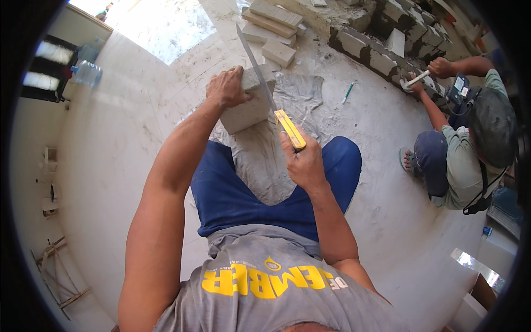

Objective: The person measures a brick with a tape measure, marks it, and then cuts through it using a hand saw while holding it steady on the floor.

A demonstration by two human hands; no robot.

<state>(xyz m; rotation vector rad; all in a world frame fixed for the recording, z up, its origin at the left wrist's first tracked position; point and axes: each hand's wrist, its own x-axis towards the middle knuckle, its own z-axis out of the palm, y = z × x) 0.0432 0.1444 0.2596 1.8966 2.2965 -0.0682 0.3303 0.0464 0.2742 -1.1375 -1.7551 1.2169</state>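
Note:
A pale grey lightweight block [243, 114] stands on the floor between my knees and the stacked pieces. My left hand [227, 88] presses on top of it, fingers bent over its far edge and thumb toward its middle. In my right hand [305, 160] is a hand saw [259, 70], its yellow handle wrapped by my fingers. The long grey blade points away and slightly left, crossing the right part of the block. Whether the teeth have entered the block cannot be made out. A crumpled, dusty grey sheet [298, 91] lies under and beside the block.
Several cut block pieces [274, 22] are piled ahead. A green pencil or marker [348, 93] lies on the floor to the right. At far right a co-worker [462, 149] crouches, holding a hammer [418, 77] against a low block wall [381, 60]. Water bottles [87, 73] stand at left.

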